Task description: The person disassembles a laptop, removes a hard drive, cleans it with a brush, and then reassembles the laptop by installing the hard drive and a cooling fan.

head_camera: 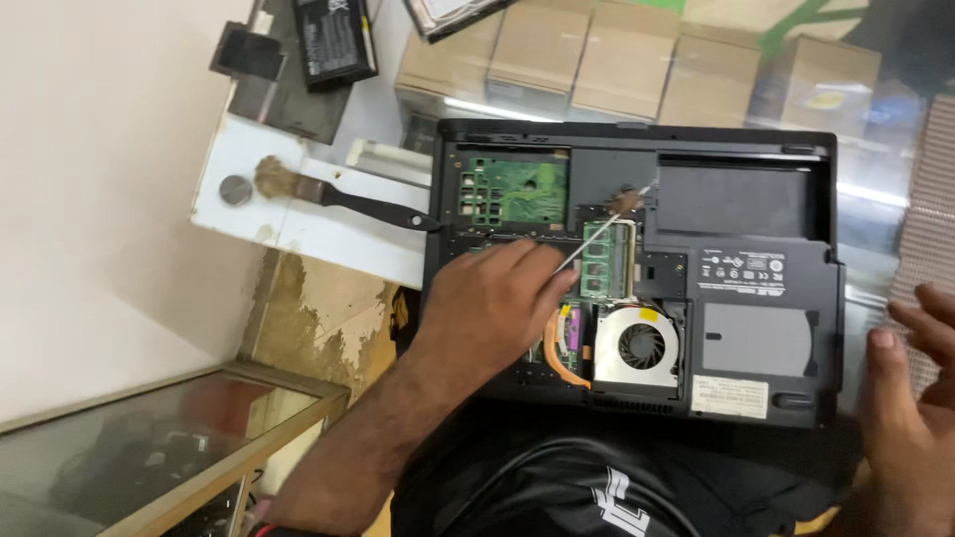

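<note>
Head view, left grip [497, 303] pinching small brush [605, 227], right grip [910, 398] open, white labels [731, 396] on laptop [796, 298]

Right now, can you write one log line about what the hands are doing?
left hand: holds small brush | brush tip: on memory card | laptop: upside down, open | right hand: off laptop's right edge, empty
</note>
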